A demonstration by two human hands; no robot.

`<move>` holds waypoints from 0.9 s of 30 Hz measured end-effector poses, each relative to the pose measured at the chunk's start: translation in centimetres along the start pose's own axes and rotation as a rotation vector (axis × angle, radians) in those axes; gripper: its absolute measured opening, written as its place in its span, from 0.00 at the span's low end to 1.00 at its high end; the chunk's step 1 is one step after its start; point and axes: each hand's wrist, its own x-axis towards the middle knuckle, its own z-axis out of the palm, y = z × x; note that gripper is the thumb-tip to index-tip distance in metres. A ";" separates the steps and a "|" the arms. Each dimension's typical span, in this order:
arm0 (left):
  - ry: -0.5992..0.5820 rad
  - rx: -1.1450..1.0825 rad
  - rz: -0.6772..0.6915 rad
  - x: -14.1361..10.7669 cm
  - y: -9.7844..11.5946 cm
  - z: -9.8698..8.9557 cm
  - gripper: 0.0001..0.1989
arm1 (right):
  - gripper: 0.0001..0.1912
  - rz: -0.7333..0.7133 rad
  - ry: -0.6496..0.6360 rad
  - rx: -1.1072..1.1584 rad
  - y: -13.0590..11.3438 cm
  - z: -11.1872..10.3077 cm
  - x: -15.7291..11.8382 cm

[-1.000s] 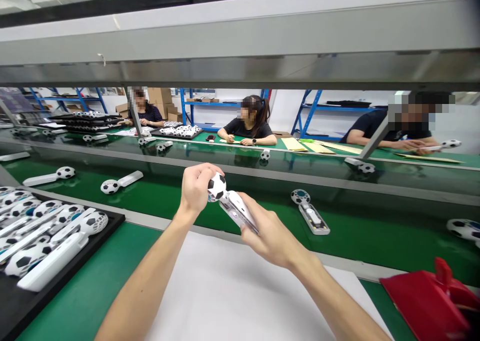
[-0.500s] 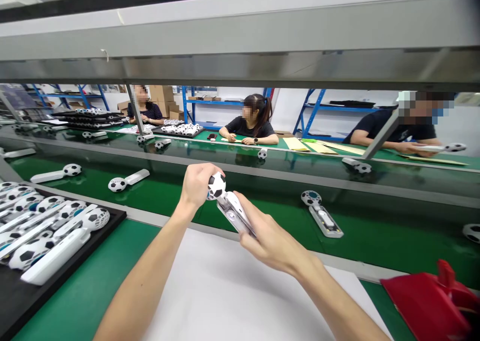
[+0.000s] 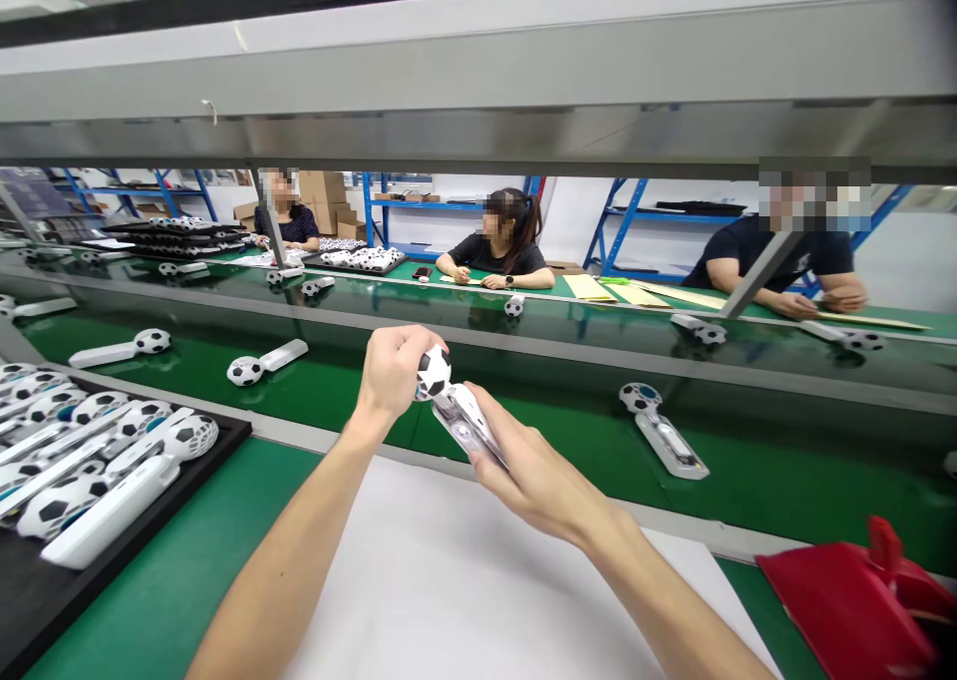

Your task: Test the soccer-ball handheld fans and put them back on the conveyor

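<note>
Above the front edge of the green conveyor belt (image 3: 523, 401), both hands hold one white device with a black-and-white football-patterned head (image 3: 434, 372). My left hand (image 3: 393, 371) wraps its fingers round the ball head. My right hand (image 3: 527, 466) grips the handle (image 3: 470, 423), whose inner side looks open, with parts showing inside. The device is tilted, head up and to the left. Below the hands lies a white sheet (image 3: 464, 580) on the green table.
A black tray (image 3: 216, 461) of similar devices stands at left. More devices (image 3: 662, 431) lie on the belts. A red object (image 3: 844, 600) is at right. Several people (image 3: 497, 251) sit across the line. A metal beam (image 3: 478, 132) spans overhead.
Devices on the near belt have shifted right, while those on the far belt moved slightly left. The person at far right has let go of a device, now lying on the belt. My hands barely moved.
</note>
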 end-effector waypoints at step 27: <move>-0.151 0.285 0.258 -4.3 3.3 1.9 0.12 | 0.10 -0.057 0.734 0.237 4.0 -0.8 0.6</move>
